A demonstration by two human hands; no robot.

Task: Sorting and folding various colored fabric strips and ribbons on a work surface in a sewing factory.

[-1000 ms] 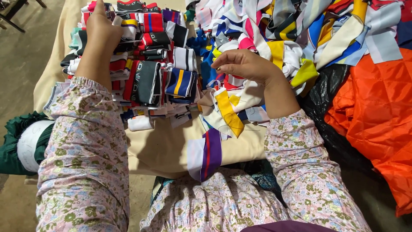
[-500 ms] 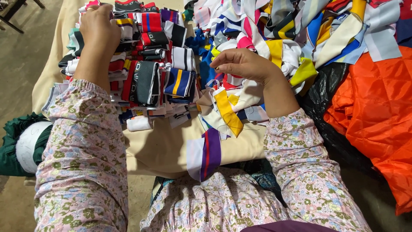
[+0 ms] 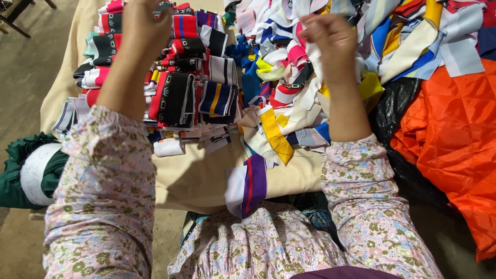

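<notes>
fingers of right hand (image 3: pixel 330 36) curled, pinching white strip (image 3: pixel 314 62); left hand (image 3: pixel 144 23) fingers bunched over folded stack (image 3: pixel 181 77), grip unclear

The left hand (image 3: pixel 142 26) is raised over folded striped bands (image 3: pixel 181 77) at upper left; the right hand (image 3: pixel 330 39) pinches loose strips (image 3: pixel 289 98) at upper centre.

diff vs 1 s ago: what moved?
The right hand rose off the loose heap of strips toward its far side, fingers pinched; whether it holds a strip I cannot tell. The left hand stayed at the far end of the folded stack. The purple-striped strip at the near edge is unmoved.
</notes>
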